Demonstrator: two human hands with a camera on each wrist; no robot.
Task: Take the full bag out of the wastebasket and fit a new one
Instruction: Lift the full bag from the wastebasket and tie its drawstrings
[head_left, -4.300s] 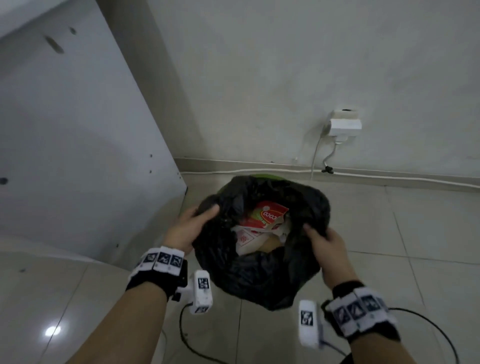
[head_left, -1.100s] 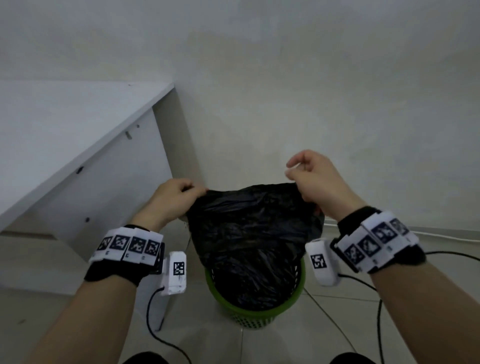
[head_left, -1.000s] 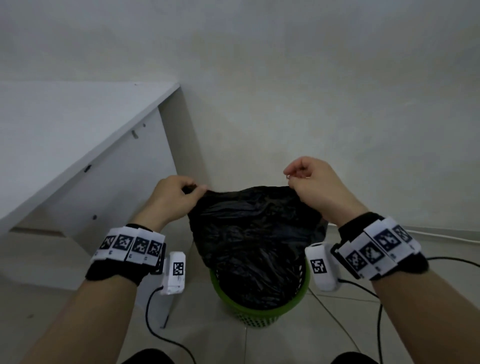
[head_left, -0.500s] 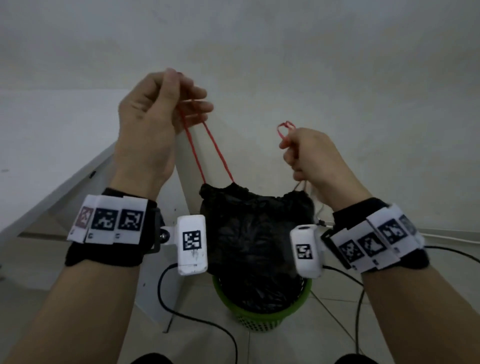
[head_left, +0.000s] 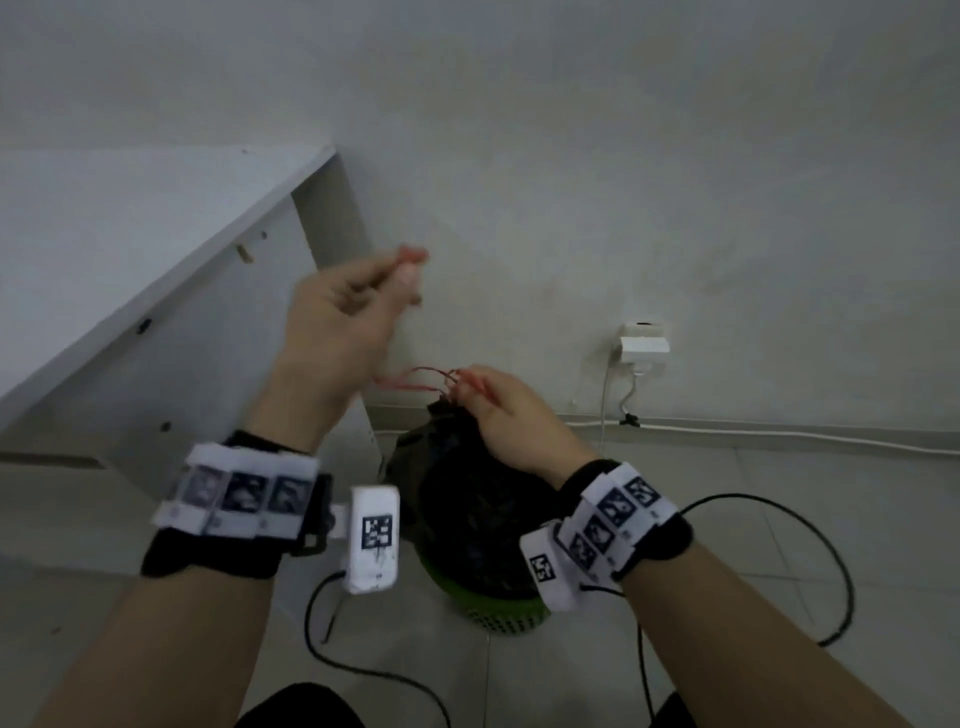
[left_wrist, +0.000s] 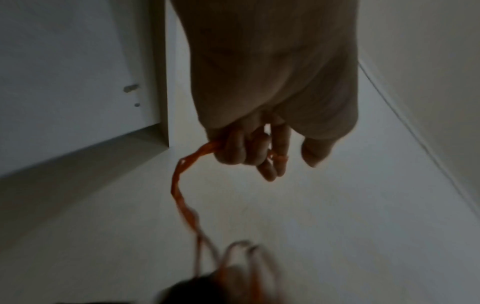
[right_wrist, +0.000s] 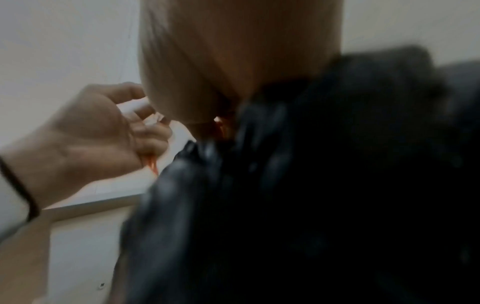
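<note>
A black full bag (head_left: 467, 499) sits in the green wastebasket (head_left: 498, 610), its mouth drawn shut by a red drawstring (head_left: 415, 376). My left hand (head_left: 400, 280) is raised above and left of the bag and pinches one end of the drawstring; in the left wrist view its fingers (left_wrist: 246, 152) curl round the drawstring (left_wrist: 179, 185). Down at the bag's neck, my right hand (head_left: 465, 387) grips the other drawstring loops. The right wrist view is blurred: the bag (right_wrist: 311, 195) fills it and my left hand (right_wrist: 98, 133) shows beside it.
A white desk (head_left: 130, 244) stands to the left, its side panel close to the basket. A wall socket with a white adapter (head_left: 643, 345) and a white cable (head_left: 779, 434) run along the skirting. Black wrist-camera cables (head_left: 836, 571) loop over the tiled floor.
The bag's mouth was pulled shut by the drawstring. In the last half second my right hand dropped to the bag's neck and my left hand came lower and right; the string hangs slacker.
</note>
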